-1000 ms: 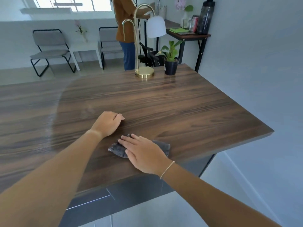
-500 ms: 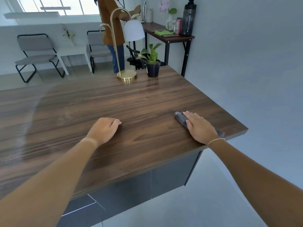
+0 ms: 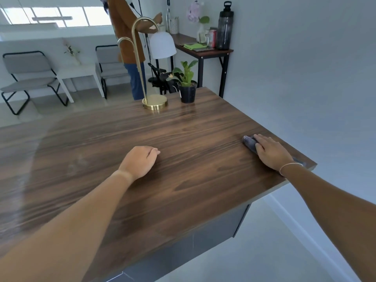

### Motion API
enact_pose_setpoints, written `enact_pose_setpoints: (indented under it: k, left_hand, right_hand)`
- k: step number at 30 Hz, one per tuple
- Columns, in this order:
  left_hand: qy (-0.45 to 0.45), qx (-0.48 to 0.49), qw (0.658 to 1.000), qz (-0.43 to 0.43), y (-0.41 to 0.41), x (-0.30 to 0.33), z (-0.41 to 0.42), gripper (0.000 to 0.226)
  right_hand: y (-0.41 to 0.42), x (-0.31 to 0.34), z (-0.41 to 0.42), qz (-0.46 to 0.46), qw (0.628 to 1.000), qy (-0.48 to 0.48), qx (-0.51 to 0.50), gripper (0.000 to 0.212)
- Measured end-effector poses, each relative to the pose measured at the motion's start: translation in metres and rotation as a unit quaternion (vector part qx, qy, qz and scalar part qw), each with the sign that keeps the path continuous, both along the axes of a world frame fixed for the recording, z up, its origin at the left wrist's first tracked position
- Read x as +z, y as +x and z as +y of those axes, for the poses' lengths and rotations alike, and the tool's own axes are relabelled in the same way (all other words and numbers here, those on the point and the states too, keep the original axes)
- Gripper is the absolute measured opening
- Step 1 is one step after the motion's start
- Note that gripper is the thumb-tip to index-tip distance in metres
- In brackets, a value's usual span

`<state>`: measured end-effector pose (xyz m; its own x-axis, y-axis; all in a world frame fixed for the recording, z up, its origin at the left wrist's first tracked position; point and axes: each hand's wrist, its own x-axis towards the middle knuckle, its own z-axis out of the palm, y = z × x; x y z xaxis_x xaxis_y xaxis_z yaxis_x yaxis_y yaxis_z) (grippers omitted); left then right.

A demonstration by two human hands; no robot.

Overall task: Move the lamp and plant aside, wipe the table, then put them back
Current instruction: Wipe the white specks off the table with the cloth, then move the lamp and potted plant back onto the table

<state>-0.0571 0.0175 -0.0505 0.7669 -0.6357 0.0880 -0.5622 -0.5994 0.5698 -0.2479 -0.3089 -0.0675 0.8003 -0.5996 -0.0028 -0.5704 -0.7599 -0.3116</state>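
The right hand (image 3: 271,152), fingers flat, is pressing a dark cloth (image 3: 249,141) near the wooden table's (image 3: 183,159) right edge, mid-wipe, while the left hand (image 3: 140,162) is resting loosely curled and empty, the gold lamp (image 3: 155,101) and potted plant (image 3: 187,86) sitting far; more strokes seemingly remain.

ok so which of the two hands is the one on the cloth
The right hand: it lies flat on the dark cloth near the table's right edge. The left hand rests curled on bare wood, holding nothing.
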Motion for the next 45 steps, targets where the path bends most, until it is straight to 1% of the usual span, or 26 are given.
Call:
enact_pose_setpoints:
  k: [3,10,14,17,18,21,22,23,25,27,29,31,33,35,37,41,45]
  left_hand:
    - [-0.009,-0.011,1.000,0.002,0.012,0.008,-0.002,0.042]
    - [-0.036,0.001,0.999,0.027,0.052,0.022,-0.006,0.039]
    - [-0.040,0.040,0.998,0.022,0.083,0.023,-0.016,0.036]
    - [-0.052,0.089,0.995,0.015,0.105,0.026,-0.027,0.047]
    - [-0.049,0.102,0.994,0.011,0.112,0.027,-0.031,0.047]
    - [-0.042,0.132,0.990,0.010,0.133,0.029,-0.044,0.032]
    - [-0.047,0.142,0.989,0.015,0.140,0.029,-0.050,0.033]
    - [-0.051,0.153,0.987,0.022,0.147,0.028,-0.056,0.038]
    - [-0.061,0.171,0.983,0.030,0.157,0.027,-0.070,0.048]
    - [-0.074,0.189,0.979,0.033,0.166,0.026,-0.083,0.049]
    - [-0.094,0.196,0.975,0.048,0.176,0.025,-0.096,0.047]
    - [-0.120,0.196,0.971,0.065,0.185,0.022,-0.106,0.039]
    - [-0.139,0.200,0.968,0.066,0.194,0.023,-0.117,0.041]
    - [-0.158,0.208,0.963,0.069,0.206,0.023,-0.128,0.042]
    - [-0.175,0.226,0.954,0.089,0.221,0.023,-0.138,0.047]
    - [-0.218,0.251,0.935,0.126,0.246,0.019,-0.155,0.052]
    - [-0.258,0.273,0.916,0.142,0.264,0.013,-0.163,0.049]
  right_hand:
    - [0.019,0.013,0.014,-0.046,0.999,0.014,-0.006,0.047]
    - [0.105,0.044,0.041,-0.114,0.991,0.036,0.065,0.049]
    - [0.162,0.047,0.035,-0.133,0.985,0.060,0.090,0.054]
    - [0.204,0.046,0.020,-0.147,0.979,0.094,0.101,0.062]
    - [0.215,0.045,0.015,-0.150,0.978,0.106,0.102,0.066]
    - [0.248,0.040,-0.003,-0.161,0.971,0.143,0.107,0.076]
    - [0.258,0.039,-0.009,-0.164,0.968,0.154,0.110,0.079]
    - [0.267,0.037,-0.014,-0.167,0.966,0.164,0.112,0.082]
    - [0.283,0.034,-0.024,-0.175,0.960,0.189,0.110,0.086]
    - [0.299,0.029,-0.034,-0.188,0.953,0.216,0.102,0.091]
    - [0.313,0.025,-0.041,-0.203,0.945,0.243,0.087,0.095]
    - [0.324,0.021,-0.045,-0.219,0.935,0.268,0.076,0.098]
    - [0.332,0.017,-0.047,-0.241,0.925,0.285,0.076,0.097]
    - [0.339,0.016,-0.050,-0.266,0.912,0.301,0.082,0.091]
    - [0.347,0.014,-0.052,-0.282,0.901,0.318,0.084,0.088]
    - [0.363,0.004,-0.054,-0.292,0.891,0.341,0.073,0.095]
    - [0.374,-0.002,-0.052,-0.303,0.885,0.350,0.053,0.097]
